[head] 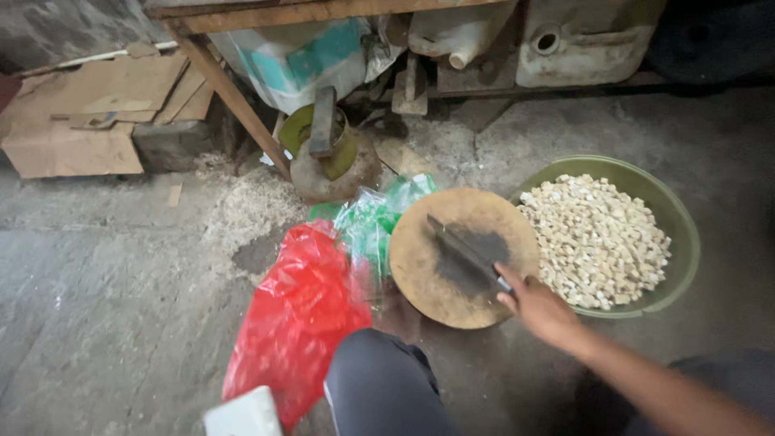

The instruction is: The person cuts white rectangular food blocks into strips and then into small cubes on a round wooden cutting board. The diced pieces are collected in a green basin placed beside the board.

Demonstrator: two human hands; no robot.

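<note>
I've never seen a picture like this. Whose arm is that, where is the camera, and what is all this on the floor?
There is no machine here. A person wears a camera on the head, so the single picture looks down at their own arm and knee. Only the right hand shows; the left is out of sight. That hand grips the handle of a cleaver, whose blade lies flat on a round wooden chopping board. Right of the board stands a green bowl full of small pale cubes; I cannot tell what they are. Left of the board lie a red plastic bag and a green plastic bag on the rough concrete floor. Behind, under a wooden bench, sit cardboard pieces and old containers.
</note>
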